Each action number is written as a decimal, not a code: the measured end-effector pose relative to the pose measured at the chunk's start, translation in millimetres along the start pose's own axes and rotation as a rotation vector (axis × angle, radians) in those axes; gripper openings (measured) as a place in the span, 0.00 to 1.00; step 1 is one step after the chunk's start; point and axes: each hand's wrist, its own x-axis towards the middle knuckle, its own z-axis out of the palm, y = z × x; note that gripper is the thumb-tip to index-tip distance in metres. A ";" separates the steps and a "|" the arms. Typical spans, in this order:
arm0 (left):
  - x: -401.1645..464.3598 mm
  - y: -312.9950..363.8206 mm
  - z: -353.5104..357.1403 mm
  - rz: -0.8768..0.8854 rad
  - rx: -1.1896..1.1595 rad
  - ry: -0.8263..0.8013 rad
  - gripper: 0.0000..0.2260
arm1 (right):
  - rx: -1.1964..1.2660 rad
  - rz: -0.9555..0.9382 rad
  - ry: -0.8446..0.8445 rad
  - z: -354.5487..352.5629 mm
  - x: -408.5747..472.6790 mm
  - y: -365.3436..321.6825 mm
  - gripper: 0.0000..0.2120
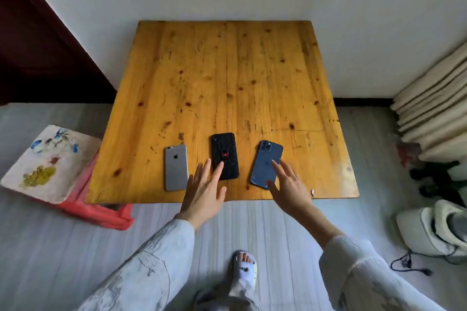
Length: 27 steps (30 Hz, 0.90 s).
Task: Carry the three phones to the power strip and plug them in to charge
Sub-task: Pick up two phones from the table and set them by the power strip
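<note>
Silver phone (176,168) lies untouched on the wooden table (252,70), and the left hand (204,190) reaches, fingers spread wide, for the black phone (225,153). Over on the blue phone (265,163) the right hand (288,185) hovers splayed, holding nothing. All three lie face down along the near edge, easy to gather; no power strip in view.

wooden table (227,63), grey floor (50,247)

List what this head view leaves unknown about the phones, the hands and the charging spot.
- Power strip: not in the head view.
- Screens of silver phone, black phone, blue phone: face down.
- Whether left hand and right hand touch phones: overhead angle hides contact.
</note>
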 end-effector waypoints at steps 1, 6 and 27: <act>13.2 -0.2 9.2 -0.023 -0.004 -0.023 0.27 | -0.022 0.002 -0.040 6.9 13.5 7.6 0.27; 75.0 0.2 51.5 -0.166 -0.033 0.010 0.29 | 0.007 0.216 -0.018 36.8 68.8 25.4 0.30; 116.5 4.8 65.0 -0.667 -0.362 -0.025 0.53 | 0.293 0.769 -0.017 63.9 105.4 1.4 0.45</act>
